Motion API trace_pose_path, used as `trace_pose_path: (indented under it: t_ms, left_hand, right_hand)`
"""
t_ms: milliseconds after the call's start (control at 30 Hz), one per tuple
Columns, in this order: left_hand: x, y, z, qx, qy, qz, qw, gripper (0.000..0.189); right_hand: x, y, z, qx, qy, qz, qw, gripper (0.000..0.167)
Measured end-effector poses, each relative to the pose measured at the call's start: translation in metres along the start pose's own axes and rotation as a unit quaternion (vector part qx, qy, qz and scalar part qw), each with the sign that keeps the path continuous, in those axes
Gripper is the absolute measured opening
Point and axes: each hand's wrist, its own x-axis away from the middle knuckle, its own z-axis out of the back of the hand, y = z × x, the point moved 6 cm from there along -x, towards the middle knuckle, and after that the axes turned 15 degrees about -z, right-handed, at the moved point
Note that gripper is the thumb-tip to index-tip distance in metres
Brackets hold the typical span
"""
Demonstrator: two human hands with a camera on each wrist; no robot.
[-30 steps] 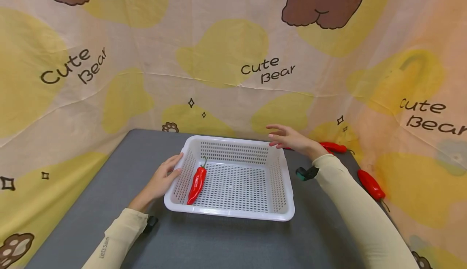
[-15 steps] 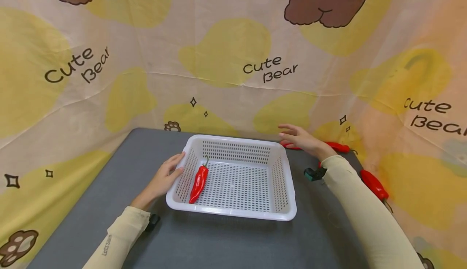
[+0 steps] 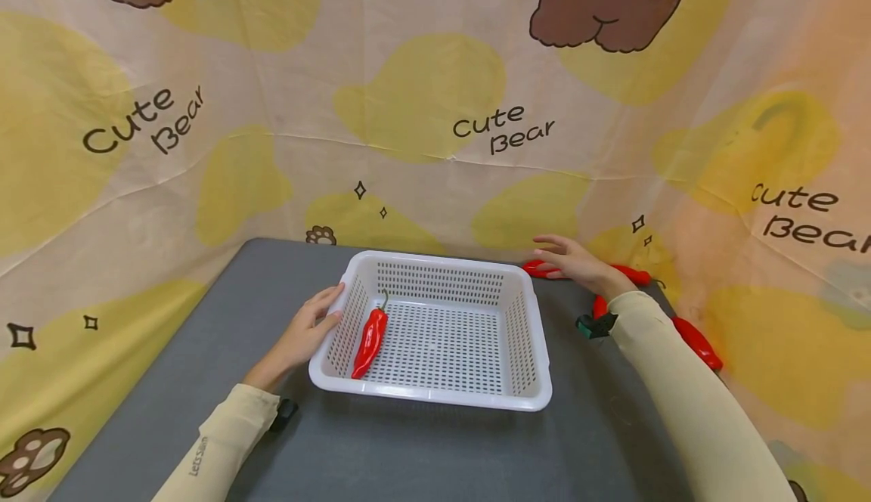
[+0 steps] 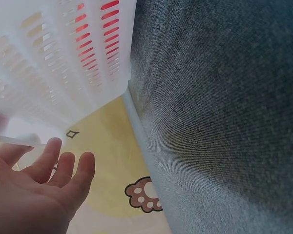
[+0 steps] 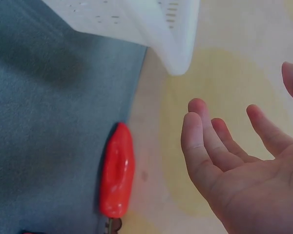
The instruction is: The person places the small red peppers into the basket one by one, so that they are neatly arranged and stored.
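A white plastic basket [image 3: 429,395] with slotted walls stands on the grey table. Inside it, along the left side, lies one red chili pepper [image 3: 370,343] with a green stem. My left hand [image 3: 299,339] holds the basket's left rim, thumb over the edge and fingers outside. To the right of the basket's far right corner hovers my right hand [image 3: 578,266], fingers spread and holding nothing. A red pepper [image 3: 537,268] lies just behind and below its fingertips; the right wrist view shows a red pepper [image 5: 117,173] apart from the hand.
More red peppers lie at the table's right: one pepper [image 3: 636,275] behind the right wrist, one pepper [image 3: 599,307] mostly hidden by it, and one pepper [image 3: 697,343] along the right edge. A printed cloth [image 3: 408,101] hangs around the table [image 3: 408,457].
My right hand has moved right, away from the basket's far right corner, uncovering more of the pepper behind it. The left hand stays on the basket rim.
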Motion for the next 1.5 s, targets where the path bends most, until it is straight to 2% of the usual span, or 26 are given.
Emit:
trace_pose_path:
  t_ms: [267,667,933,1133,1233,1500]
  left_hand:
    - [-0.001,-0.001,0.0,0.002,-0.003,0.009,1.0,0.056]
    - [0.001,0.002,0.001,-0.004,-0.002,0.018,0.9998,0.057]
    - [0.001,0.002,-0.002,-0.003,-0.001,0.004,1.0,0.055]
    - [0.002,0.003,-0.001,0.009,-0.002,0.002,1.0,0.055]
    - [0.001,0.004,0.0,0.002,0.002,-0.001,1.0,0.055]
    - [0.0,0.003,0.002,-0.008,0.004,-0.005,0.9999,0.055]
  right_hand:
    - [-0.007,0.012,0.003,0.005,0.003,-0.01,0.9999,0.065]
    - [-0.025,0.052,0.001,-0.054,0.008,-0.03,0.9981,0.068]
    - [-0.03,0.07,0.001,-0.094,0.049,-0.065,0.9923,0.069]
    - [-0.033,0.08,0.005,-0.075,0.079,-0.079,0.9909,0.074]
    - [-0.037,0.085,0.007,-0.063,0.093,-0.086,0.9899,0.076]
    - [-0.048,0.096,0.011,-0.056,0.124,-0.122,0.9832,0.071]
